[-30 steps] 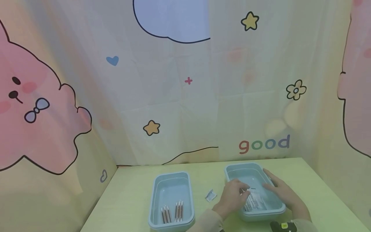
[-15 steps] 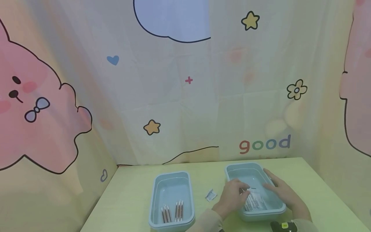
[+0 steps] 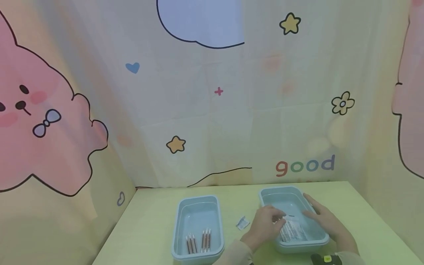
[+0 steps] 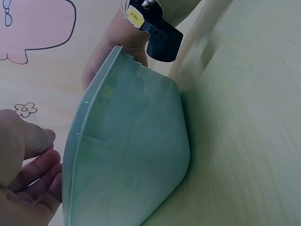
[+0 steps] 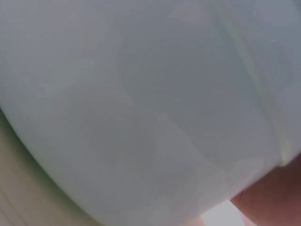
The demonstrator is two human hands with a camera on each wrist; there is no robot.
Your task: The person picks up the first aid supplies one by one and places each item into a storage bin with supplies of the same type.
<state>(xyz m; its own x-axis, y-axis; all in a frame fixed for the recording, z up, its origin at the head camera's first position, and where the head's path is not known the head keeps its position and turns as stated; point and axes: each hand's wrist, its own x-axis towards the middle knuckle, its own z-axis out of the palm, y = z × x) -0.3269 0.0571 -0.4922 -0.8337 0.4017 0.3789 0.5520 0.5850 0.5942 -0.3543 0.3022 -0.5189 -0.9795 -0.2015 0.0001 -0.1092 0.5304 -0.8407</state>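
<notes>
A light blue plastic tray [image 3: 281, 190] stands on the right, with a clear printed packet [image 3: 293, 231] inside it. My left hand [image 3: 265, 224] hovers over its near left side, thumb and index finger bent toward each other beside the packet. In the left wrist view, the fingers of the left hand [image 4: 33, 165] are loosely curled past the rim, and nothing shows between them. My right hand [image 3: 326, 221] holds the tray's right side, thumb over the rim and fingers along the outside. The right wrist view is filled by the tray's outer wall [image 5: 141, 117].
To the left stands a second blue tray [image 3: 195, 200] with several thin brown sticks with white tips [image 3: 206, 240] in two groups. Between the trays, a small crumpled wrapper [image 3: 243, 223] lies on the pale yellow table [image 3: 149, 209]. A printed curtain [image 3: 215, 129] hangs behind.
The head view has shifted slightly, so the scene sits a little further right. Both hands keep their places at the right tray.
</notes>
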